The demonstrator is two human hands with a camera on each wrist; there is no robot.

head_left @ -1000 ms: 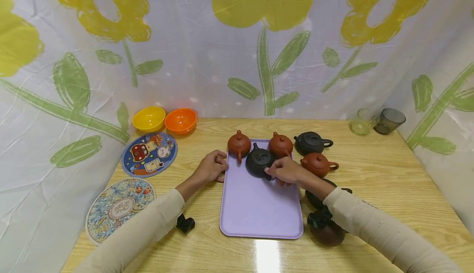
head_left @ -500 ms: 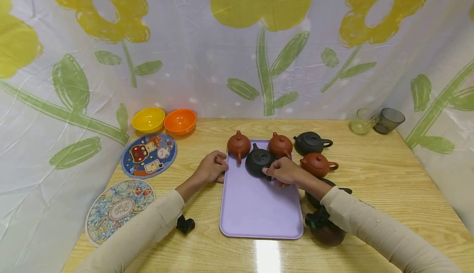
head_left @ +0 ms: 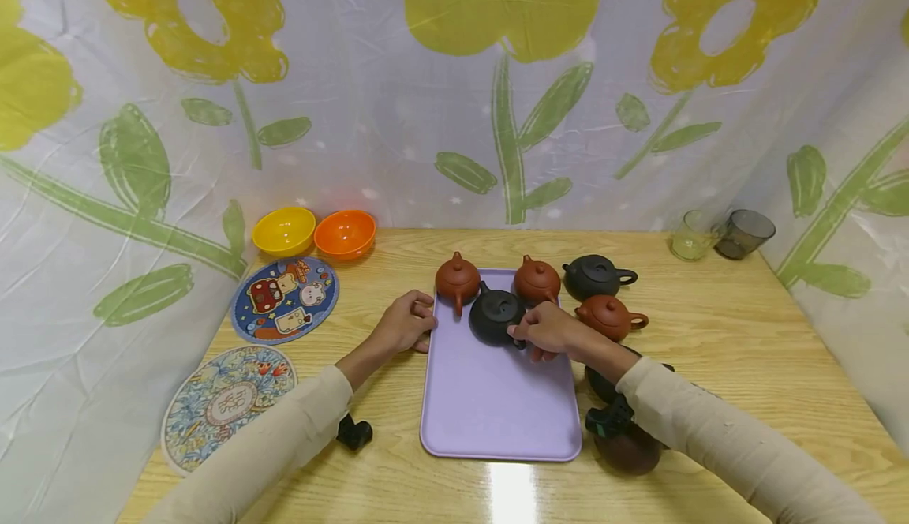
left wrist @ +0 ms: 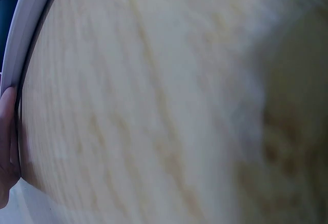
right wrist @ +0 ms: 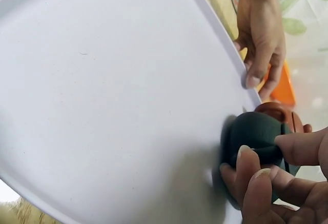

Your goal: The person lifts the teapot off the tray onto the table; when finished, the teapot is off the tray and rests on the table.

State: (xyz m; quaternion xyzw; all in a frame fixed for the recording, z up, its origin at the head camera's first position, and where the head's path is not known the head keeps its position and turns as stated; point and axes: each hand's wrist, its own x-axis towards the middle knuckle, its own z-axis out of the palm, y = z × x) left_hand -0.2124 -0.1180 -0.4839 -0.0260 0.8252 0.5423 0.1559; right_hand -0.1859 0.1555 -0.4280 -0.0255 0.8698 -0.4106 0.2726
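My right hand (head_left: 554, 330) pinches the handle of a black teapot (head_left: 490, 320) on the lilac tray (head_left: 500, 406). In the right wrist view, thumb and fingertips meet around that handle (right wrist: 266, 155). Two reddish-brown teapots stand behind it on the tray, a left one (head_left: 457, 279) and a right one (head_left: 536, 279). My left hand (head_left: 406, 323) grips the tray's left edge, its thumb against the rim in the right wrist view. Mostly bare table fills the left wrist view, with a bit of the hand (left wrist: 7, 142) at the rim.
Right of the tray stand a black teapot (head_left: 592, 275), a reddish-brown one (head_left: 608, 316), another black one (head_left: 602, 382) and a dark brown one (head_left: 630, 451), partly hidden by the right arm. Bowls (head_left: 346, 233), round mats (head_left: 286, 299) and cups (head_left: 744, 233) lie farther out.
The held black teapot has shifted slightly towards me, and its spout has swung a little left. My left hand has stayed on the tray's edge.
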